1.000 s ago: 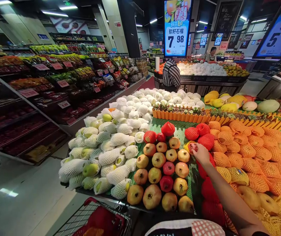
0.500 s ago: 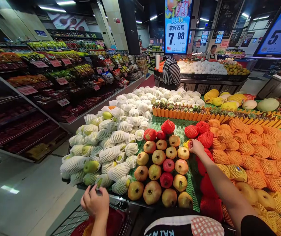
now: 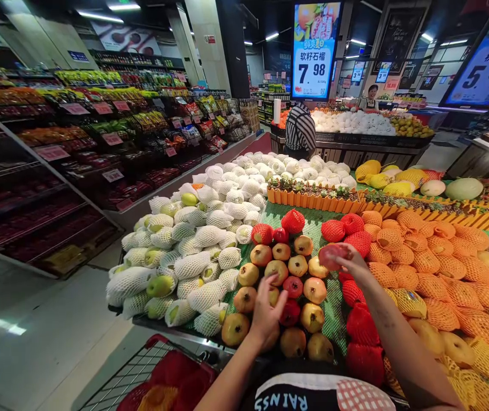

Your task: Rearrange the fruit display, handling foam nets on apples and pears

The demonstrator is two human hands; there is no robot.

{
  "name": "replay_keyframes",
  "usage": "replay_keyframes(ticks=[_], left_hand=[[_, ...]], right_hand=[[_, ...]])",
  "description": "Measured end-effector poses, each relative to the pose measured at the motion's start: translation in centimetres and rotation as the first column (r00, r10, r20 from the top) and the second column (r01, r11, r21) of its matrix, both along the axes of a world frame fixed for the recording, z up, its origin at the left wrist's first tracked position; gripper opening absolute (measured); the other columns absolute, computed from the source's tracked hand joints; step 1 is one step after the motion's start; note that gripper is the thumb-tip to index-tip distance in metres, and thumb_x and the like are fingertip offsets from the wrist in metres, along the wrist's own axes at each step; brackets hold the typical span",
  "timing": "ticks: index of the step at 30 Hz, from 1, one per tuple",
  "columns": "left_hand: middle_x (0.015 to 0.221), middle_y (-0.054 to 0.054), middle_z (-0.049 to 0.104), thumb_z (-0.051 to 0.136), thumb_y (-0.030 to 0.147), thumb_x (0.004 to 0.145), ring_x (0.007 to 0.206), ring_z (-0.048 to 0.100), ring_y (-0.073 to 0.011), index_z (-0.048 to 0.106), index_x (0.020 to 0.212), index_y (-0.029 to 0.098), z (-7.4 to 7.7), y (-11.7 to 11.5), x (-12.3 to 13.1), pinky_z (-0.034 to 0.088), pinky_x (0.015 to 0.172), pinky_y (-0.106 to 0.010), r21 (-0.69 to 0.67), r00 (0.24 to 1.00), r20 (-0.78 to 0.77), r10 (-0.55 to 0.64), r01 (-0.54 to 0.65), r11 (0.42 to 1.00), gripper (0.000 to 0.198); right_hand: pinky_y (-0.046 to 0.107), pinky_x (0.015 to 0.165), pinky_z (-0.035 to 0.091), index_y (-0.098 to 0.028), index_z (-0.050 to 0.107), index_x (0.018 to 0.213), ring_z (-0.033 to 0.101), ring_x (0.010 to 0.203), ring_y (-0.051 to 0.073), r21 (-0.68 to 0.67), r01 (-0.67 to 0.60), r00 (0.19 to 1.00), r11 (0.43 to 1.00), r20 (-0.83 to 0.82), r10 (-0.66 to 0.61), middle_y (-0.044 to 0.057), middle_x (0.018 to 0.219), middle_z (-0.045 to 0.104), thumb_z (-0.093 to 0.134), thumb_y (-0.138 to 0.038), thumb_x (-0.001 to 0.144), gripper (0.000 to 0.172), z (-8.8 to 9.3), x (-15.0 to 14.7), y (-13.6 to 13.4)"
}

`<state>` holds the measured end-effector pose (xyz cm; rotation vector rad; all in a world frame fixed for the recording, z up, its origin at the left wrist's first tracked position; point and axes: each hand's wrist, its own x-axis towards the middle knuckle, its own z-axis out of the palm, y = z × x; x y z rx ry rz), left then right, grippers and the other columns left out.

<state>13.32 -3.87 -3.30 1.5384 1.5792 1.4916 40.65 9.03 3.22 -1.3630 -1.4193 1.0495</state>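
My right hand [image 3: 352, 264] is closed round a reddish pomegranate [image 3: 330, 257], held at the right edge of the rows of bare pomegranates [image 3: 314, 290]. My left hand [image 3: 265, 319] hovers over the front left of those rows with fingers spread and nothing in them. It hides part of several pomegranates beneath it. Beside my right hand and forearm lie fruits in red foam nets [image 3: 363, 325]. Two red-netted fruits [image 3: 293, 221] sit at the back of the rows, near a small bare red one. Green mat [image 3: 334, 322] shows between the groups.
White-netted fruit [image 3: 190, 265] is heaped left, orange-netted fruit [image 3: 435, 262] right. An orange planter fence [image 3: 312, 198] runs behind. A shopping cart [image 3: 154, 342] with red-netted items stands front left. Farther back are a person in stripes [image 3: 299, 130] and another person [image 3: 370, 101].
My left hand has moved right and forward, from above the cart to over the pomegranates, and its fingers have spread. My right hand stays near its place, now holding the reddish pomegranate in plain view.
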Motion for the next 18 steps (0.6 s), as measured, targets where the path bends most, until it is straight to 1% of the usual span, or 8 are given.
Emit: replay_keyframes(ticks=[2,4,7,9,10,12,14,18], left_hand=[[0.148,-0.018,0.065,0.082,0.044,0.084,0.138,0.064,-0.0343,0.057,0.150,0.021,0.6,-0.7,2.4,0.051,0.119,-0.055,-0.051,0.974,0.059,-0.220,0.223,0.973,0.074],[0.151,-0.018,0.064,0.092,0.044,0.072,0.140,0.063,-0.0370,0.054,0.156,0.023,1.0,-1.5,3.9,0.050,0.121,-0.056,-0.082,0.941,0.078,-0.328,0.334,0.939,0.094],[0.141,-0.016,0.071,0.093,0.042,0.066,0.130,0.069,-0.0376,0.065,0.144,0.022,0.8,-2.4,4.2,0.054,0.118,-0.056,-0.133,0.932,0.064,-0.356,0.361,0.923,0.086],[0.133,-0.015,0.075,0.091,0.040,0.065,0.122,0.073,-0.0362,0.070,0.135,0.021,0.1,-2.8,3.2,0.058,0.113,-0.054,-0.175,0.954,0.063,-0.294,0.300,0.938,0.075],[0.130,-0.014,0.076,0.091,0.040,0.064,0.119,0.074,-0.0356,0.071,0.131,0.021,-0.4,-2.9,2.4,0.058,0.111,-0.053,-0.193,0.970,0.070,-0.232,0.242,0.951,0.072],[0.126,-0.013,0.076,0.091,0.042,0.063,0.118,0.074,-0.0350,0.069,0.126,0.021,-1.6,-3.1,0.3,0.058,0.112,-0.053,-0.211,0.993,0.093,-0.071,0.089,0.973,0.070],[0.125,-0.014,0.074,0.090,0.047,0.062,0.121,0.072,-0.0355,0.065,0.123,0.020,-2.6,-3.2,-2.0,0.055,0.114,-0.054,-0.211,0.987,0.123,0.103,-0.076,0.975,0.072],[0.128,-0.015,0.069,0.091,0.057,0.058,0.125,0.067,-0.0369,0.059,0.122,0.019,-3.7,-3.4,-6.1,0.050,0.118,-0.056,-0.207,0.918,0.143,0.371,-0.338,0.918,0.082]], right_hand=[[0.042,0.083,0.060,-0.023,0.067,0.114,0.070,0.095,0.028,-0.136,-0.192,0.981,0.972,-0.066,0.185,0.009,0.112,0.075,0.091,-0.054,0.060,0.066,-0.6,-1.4,-2.9],[0.042,0.086,0.060,-0.023,0.069,0.115,0.070,0.094,0.027,-0.208,-0.360,0.933,0.909,-0.084,0.350,0.006,0.111,0.075,0.098,-0.047,0.053,0.073,-1.7,-2.8,-5.8],[0.044,0.096,0.059,-0.023,0.069,0.122,0.071,0.105,0.028,-0.214,-0.549,0.836,0.808,-0.121,0.535,0.007,0.116,0.075,0.101,-0.047,0.054,0.079,-2.8,-4.2,-8.2],[0.045,0.100,0.058,-0.023,0.071,0.122,0.072,0.112,0.030,-0.207,-0.607,0.794,0.767,-0.117,0.597,0.008,0.119,0.077,0.098,-0.051,0.062,0.072,-2.7,-4.1,-7.8],[0.046,0.100,0.058,-0.023,0.072,0.119,0.072,0.112,0.031,-0.203,-0.588,0.807,0.783,-0.076,0.586,0.009,0.119,0.077,0.095,-0.052,0.066,0.065,-2.5,-3.8,-7.1],[0.047,0.097,0.058,-0.023,0.073,0.114,0.073,0.110,0.033,-0.164,-0.442,0.877,0.882,0.128,0.464,0.010,0.118,0.078,0.086,-0.051,0.077,0.049,-2.1,-3.4,-5.4],[0.048,0.096,0.056,-0.024,0.073,0.114,0.072,0.111,0.034,-0.075,-0.283,0.878,0.956,0.382,0.290,0.012,0.120,0.078,0.078,-0.046,0.085,0.037,-2.3,-3.7,-4.0],[0.048,0.099,0.051,-0.022,0.074,0.113,0.065,0.119,0.040,-0.051,-0.293,0.694,0.955,0.676,0.249,0.016,0.119,0.076,0.082,-0.039,0.083,0.035,-4.6,-7.0,-4.1]])
